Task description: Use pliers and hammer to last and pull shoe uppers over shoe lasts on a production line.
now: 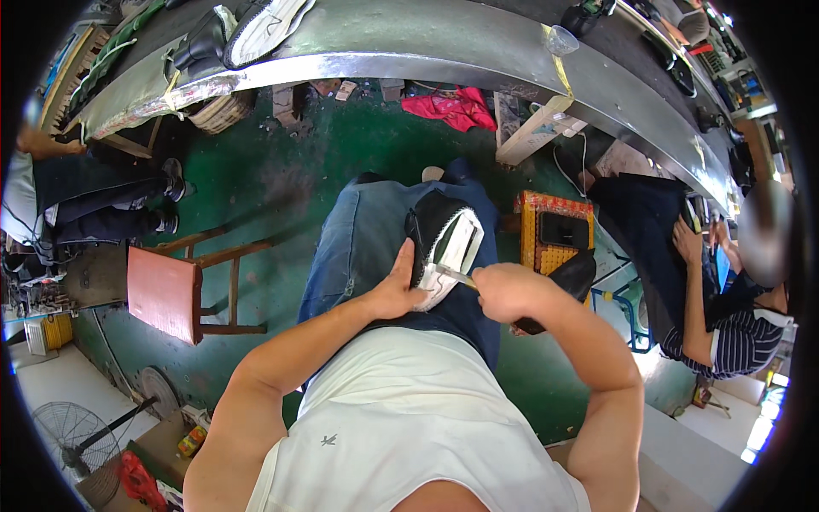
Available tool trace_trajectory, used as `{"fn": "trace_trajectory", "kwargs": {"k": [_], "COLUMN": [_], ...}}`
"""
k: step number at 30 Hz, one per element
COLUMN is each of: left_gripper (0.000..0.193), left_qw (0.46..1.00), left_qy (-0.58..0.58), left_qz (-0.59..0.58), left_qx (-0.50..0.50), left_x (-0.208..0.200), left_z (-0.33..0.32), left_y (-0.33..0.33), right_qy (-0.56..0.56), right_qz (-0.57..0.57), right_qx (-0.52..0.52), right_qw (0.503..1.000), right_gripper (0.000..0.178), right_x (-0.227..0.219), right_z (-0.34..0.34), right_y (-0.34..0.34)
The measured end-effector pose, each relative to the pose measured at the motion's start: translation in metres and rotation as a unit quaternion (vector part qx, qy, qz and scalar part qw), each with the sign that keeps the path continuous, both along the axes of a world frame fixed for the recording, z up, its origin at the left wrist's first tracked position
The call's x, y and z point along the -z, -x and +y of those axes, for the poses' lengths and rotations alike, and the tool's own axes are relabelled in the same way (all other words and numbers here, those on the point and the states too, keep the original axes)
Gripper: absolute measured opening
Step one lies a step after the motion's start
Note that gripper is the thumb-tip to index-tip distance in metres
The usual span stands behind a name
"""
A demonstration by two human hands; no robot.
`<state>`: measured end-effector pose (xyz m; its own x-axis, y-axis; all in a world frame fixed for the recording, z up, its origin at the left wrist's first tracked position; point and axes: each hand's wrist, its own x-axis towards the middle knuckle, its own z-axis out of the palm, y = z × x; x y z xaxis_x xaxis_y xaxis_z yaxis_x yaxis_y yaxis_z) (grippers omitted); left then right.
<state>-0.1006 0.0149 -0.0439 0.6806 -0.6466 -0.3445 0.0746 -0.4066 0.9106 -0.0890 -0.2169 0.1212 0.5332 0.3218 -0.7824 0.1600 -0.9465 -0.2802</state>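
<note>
A black shoe [432,224] lies across my lap with its pale underside turned up; a stitched edge runs round a whitish bottom. My left hand [397,286] grips its near left side, thumb by the bottom and fingers along the black upper. In my closed right fist [509,293] is a thin flat tool [458,276] with a pale shaft; its tip touches the whitish bottom near the middle. Whether it is a knife or a brush I cannot tell. Beneath my right forearm another dark shoe [573,277] shows in part.
A metal-edged workbench [409,64] runs across the far side, with black shoes [264,30] at its left. To my right stands a yellow-topped stool [542,247] bearing a phone [565,229]. A pink-seated stool [165,290] stands left. Co-workers sit on either side.
</note>
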Motion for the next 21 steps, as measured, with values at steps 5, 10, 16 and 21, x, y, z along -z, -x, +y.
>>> {"fn": "trace_trajectory", "kwargs": {"k": [5, 10, 16, 21], "left_gripper": [0.072, 0.072, 0.059, 0.052], "left_qw": [0.815, 0.876, 0.93, 0.923], "left_qy": [0.301, 0.087, -0.084, -0.088], "left_qz": [0.424, 0.26, -0.007, -0.084], "left_qx": [-0.256, -0.397, -0.358, -0.365], "left_x": [-0.016, 0.016, 0.023, 0.019], "left_z": [-0.012, -0.036, -0.042, -0.041], "left_y": [-0.016, -0.024, -0.024, -0.013], "right_qy": [-0.076, -0.135, -0.172, -0.172], "right_qz": [-0.021, -0.086, -0.174, -0.228], "right_qx": [0.014, 0.041, 0.158, 0.098], "right_qw": [0.997, 0.986, 0.956, 0.953], "right_gripper": [0.027, 0.027, 0.027, 0.029], "right_x": [0.03, 0.071, 0.082, 0.065], "right_z": [0.003, -0.001, 0.001, -0.024], "right_y": [-0.004, 0.014, 0.043, 0.033]}}
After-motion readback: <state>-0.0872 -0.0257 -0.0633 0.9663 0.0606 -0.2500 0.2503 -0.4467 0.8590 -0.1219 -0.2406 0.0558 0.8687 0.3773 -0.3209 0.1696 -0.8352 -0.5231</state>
